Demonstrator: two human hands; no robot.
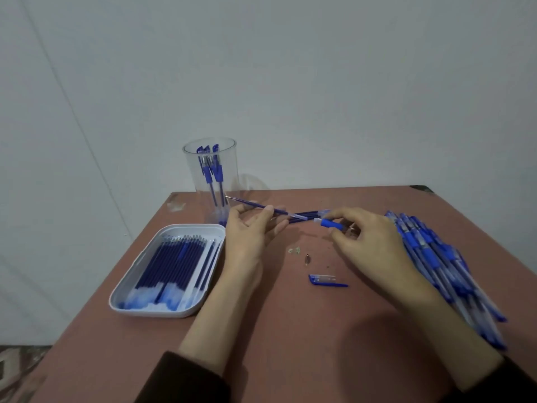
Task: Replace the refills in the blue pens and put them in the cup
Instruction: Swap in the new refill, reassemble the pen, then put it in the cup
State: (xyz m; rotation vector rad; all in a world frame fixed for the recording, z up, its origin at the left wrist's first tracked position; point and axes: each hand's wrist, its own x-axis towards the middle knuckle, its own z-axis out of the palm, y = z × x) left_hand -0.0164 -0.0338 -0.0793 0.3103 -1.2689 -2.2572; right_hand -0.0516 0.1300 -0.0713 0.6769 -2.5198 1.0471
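- Blue pens with clear barrels (436, 257) lie in a long heap along the right edge of the reddish-brown table (290, 330); my right forearm covers part of the heap.
- My left hand (250, 234) pinches a thin dark-blue refill (252, 205) between thumb and fingertips. The other fingers are loosely spread, and the refill's tip points toward the cup.
- My right hand (372, 242) has its fingers curled round a pen barrel with a blue grip (331, 223), held just above the table's middle. The refill's clear rear end sits right at the barrel's mouth; I cannot tell whether it is inside.
- A tall clear plastic cup (229, 170) stands upright near the far left corner and has a few blue pens in it.
- A white rounded-rectangle tray (151, 312) sits by the left edge, just in front of the cup, and is filled with dark-blue refills lying side by side.
- A blue pen cap with a clip (327, 280) lies on the table between my forearms.
- A small metal pen tip (307, 259) and some pale scraps (295, 250) lie just beyond the cap.
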